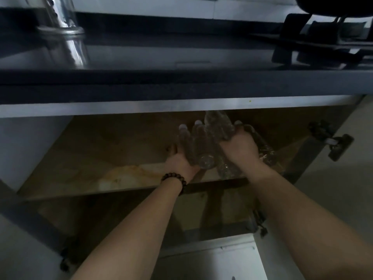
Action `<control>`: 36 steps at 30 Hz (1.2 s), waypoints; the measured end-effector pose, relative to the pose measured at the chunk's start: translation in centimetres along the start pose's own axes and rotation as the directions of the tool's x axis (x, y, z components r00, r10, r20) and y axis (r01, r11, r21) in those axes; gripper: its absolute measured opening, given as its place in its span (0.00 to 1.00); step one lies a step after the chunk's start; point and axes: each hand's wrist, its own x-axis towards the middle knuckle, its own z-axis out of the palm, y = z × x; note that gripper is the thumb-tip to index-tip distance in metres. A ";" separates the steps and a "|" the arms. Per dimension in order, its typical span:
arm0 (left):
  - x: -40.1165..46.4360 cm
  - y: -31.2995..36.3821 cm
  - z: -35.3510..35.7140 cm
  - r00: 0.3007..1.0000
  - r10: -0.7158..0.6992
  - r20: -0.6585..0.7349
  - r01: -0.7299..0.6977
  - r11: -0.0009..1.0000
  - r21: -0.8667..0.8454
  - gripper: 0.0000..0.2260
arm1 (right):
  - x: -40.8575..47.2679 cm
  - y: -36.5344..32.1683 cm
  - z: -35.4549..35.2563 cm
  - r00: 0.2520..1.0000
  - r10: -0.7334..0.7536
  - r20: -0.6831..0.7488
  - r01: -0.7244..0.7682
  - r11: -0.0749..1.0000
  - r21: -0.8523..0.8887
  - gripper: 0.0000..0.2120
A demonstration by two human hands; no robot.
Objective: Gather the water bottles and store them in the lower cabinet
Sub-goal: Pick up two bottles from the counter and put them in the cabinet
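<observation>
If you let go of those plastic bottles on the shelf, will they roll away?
Probably a little. The water bottles are round and lie on their sides, so they could roll on the flat shelf. They look clear and perhaps empty, so likely light. Both hands, left hand and right hand, steady them.

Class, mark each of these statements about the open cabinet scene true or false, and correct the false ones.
1. Both hands are on the water bottles. True: the left hand and right hand clasp the bundle.
2. The bottles have red caps. False: the caps look white.
3. The left wrist wears a bead bracelet. True.
4. The cabinet door is shut. False: the lower cabinet is open, its hinge exposed.
5. The bottles stand on the countertop. False: they are held below the countertop, inside the cabinet opening.
</observation>
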 end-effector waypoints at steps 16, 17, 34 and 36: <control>-0.3 0.7 -0.3 1.000 -0.027 0.016 0.027 1.000 -0.009 0.48 | 0.7 0.2 3.1 0.971 -0.222 0.091 0.220 0.975 0.032 0.21; -0.1 0.5 -0.3 0.998 -0.058 0.016 0.058 0.998 -0.030 0.50 | 0.3 0.6 2.9 0.967 -0.236 0.095 0.230 0.971 0.072 0.23; -11.4 6.1 -6.5 0.985 -0.170 0.016 0.170 0.983 -0.061 0.37 | -7.3 1.5 -6.1 0.974 -0.134 0.182 0.114 0.987 0.112 0.32; -13.3 7.9 -8.8 0.983 -0.178 0.040 0.177 0.984 0.022 0.36 | -8.9 0.4 -8.7 0.975 -0.074 0.211 0.056 0.994 0.089 0.34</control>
